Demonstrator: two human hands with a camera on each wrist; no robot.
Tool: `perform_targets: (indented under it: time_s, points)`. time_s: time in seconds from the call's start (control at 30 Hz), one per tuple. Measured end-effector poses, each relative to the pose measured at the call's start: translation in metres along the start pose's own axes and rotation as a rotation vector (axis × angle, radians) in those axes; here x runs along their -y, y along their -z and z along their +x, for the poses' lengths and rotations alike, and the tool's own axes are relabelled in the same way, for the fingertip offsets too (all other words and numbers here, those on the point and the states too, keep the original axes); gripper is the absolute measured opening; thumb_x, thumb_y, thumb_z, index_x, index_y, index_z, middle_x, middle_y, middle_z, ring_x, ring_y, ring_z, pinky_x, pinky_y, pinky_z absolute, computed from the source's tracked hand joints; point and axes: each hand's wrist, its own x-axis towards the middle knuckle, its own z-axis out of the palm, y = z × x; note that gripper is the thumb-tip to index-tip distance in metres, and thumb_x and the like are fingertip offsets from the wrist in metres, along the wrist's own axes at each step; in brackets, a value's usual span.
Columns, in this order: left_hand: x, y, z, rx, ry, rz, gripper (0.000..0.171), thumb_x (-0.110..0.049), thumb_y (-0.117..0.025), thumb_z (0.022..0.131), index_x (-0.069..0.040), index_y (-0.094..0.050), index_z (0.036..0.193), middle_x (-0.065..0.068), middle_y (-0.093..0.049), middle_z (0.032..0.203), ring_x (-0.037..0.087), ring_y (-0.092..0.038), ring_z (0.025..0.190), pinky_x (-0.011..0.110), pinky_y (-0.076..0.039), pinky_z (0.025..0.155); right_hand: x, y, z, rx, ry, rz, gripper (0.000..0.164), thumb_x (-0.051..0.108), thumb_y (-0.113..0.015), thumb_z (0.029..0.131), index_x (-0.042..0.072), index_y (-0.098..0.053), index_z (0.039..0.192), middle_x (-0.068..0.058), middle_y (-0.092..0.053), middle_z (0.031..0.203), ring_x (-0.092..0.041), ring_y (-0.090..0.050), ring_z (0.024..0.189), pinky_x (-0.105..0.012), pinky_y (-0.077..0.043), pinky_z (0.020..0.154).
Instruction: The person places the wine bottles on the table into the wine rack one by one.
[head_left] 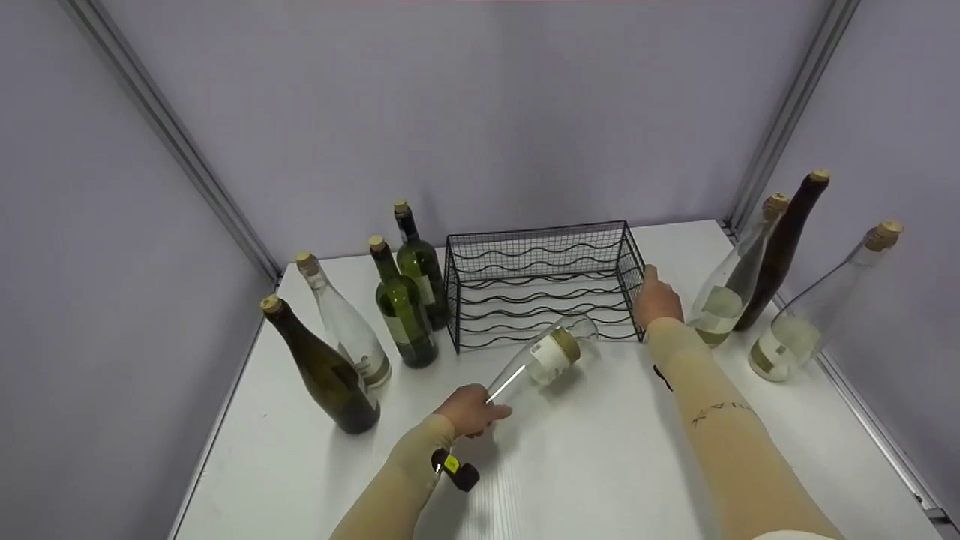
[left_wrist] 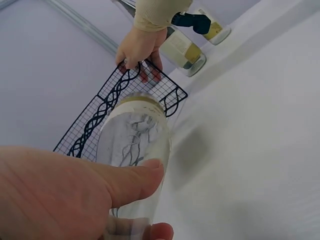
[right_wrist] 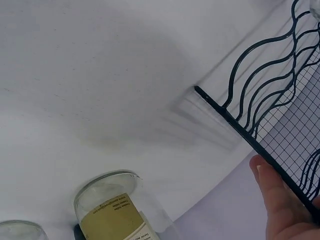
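In the head view my left hand (head_left: 471,411) grips a clear glass bottle (head_left: 551,358) by its neck, above the white table. The bottle lies slanted, its base pointing at the front edge of a black wire rack (head_left: 487,253) with wavy rungs. A cream and gold label wraps the bottle near the base. My right hand (head_left: 658,300) holds the rack's right side; in the left wrist view the fingers of that hand (left_wrist: 142,47) curl around the mesh. The right wrist view shows part of this hand (right_wrist: 285,205) along the rack's dark rim (right_wrist: 240,129).
Left of the rack stand two green bottles (head_left: 405,319), a clear bottle (head_left: 352,334) and a brown bottle (head_left: 322,375), all corked. To its right are two clear bottles (head_left: 716,311) and a dark one (head_left: 780,255). Grey-white walls (head_left: 525,112) enclose the table.
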Motion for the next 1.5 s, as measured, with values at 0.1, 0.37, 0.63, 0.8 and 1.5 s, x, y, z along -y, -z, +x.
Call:
perform_targets:
  time_s: [0.1, 0.37, 0.63, 0.8, 1.5]
  points:
    - [0.002, 0.000, 0.004, 0.003, 0.011, -0.055, 0.033, -0.037, -0.063, 0.085, -0.005, -0.053, 0.082, 0.009, -0.058, 0.067, 0.013, -0.046, 0.048, 0.027, -0.035, 0.042, 0.001, 0.001, 0.000, -0.010, 0.008, -0.007, 0.050, 0.002, -0.042, 0.092, -0.002, -0.022, 0.137, -0.032, -0.058, 0.101, -0.046, -0.058, 0.086, -0.055, -0.045, 0.073]
    - [0.008, 0.002, 0.020, -0.069, 0.077, -0.278, 0.036, -0.036, -0.059, 0.087, -0.001, -0.052, 0.090, 0.015, -0.061, 0.077, 0.014, -0.049, 0.050, 0.027, -0.039, 0.043, 0.005, 0.000, 0.000, -0.024, 0.026, -0.022, 0.051, 0.002, -0.044, 0.091, -0.001, -0.023, 0.137, -0.031, -0.058, 0.099, -0.045, -0.059, 0.083, -0.054, -0.046, 0.071]
    - [0.012, 0.004, 0.034, -0.157, 0.148, -0.451, 0.036, -0.037, -0.055, 0.090, -0.002, -0.045, 0.096, 0.013, -0.058, 0.082, 0.017, -0.050, 0.054, 0.027, -0.039, 0.046, 0.006, 0.000, 0.001, -0.034, 0.036, -0.008, 0.048, 0.001, -0.042, 0.091, -0.001, -0.024, 0.136, -0.032, -0.058, 0.097, -0.046, -0.059, 0.080, -0.055, -0.046, 0.069]
    - [0.013, 0.007, 0.043, -0.203, 0.172, -0.484, 0.038, -0.036, -0.054, 0.091, -0.001, -0.043, 0.099, 0.011, -0.057, 0.080, 0.017, -0.051, 0.055, 0.028, -0.040, 0.047, 0.004, -0.001, 0.002, -0.041, 0.027, -0.016, 0.047, 0.001, -0.043, 0.091, 0.000, -0.025, 0.135, -0.031, -0.059, 0.094, -0.045, -0.060, 0.077, -0.054, -0.046, 0.067]
    - [0.034, -0.001, 0.083, -0.199, 0.226, -0.685, 0.040, -0.040, -0.049, 0.091, 0.000, -0.053, 0.095, 0.006, -0.055, 0.062, 0.011, -0.027, 0.036, 0.028, -0.025, 0.031, -0.002, -0.003, -0.001, -0.044, 0.027, -0.007, 0.044, 0.004, -0.041, 0.093, 0.000, -0.026, 0.134, -0.031, -0.058, 0.099, -0.046, -0.059, 0.081, -0.055, -0.046, 0.069]
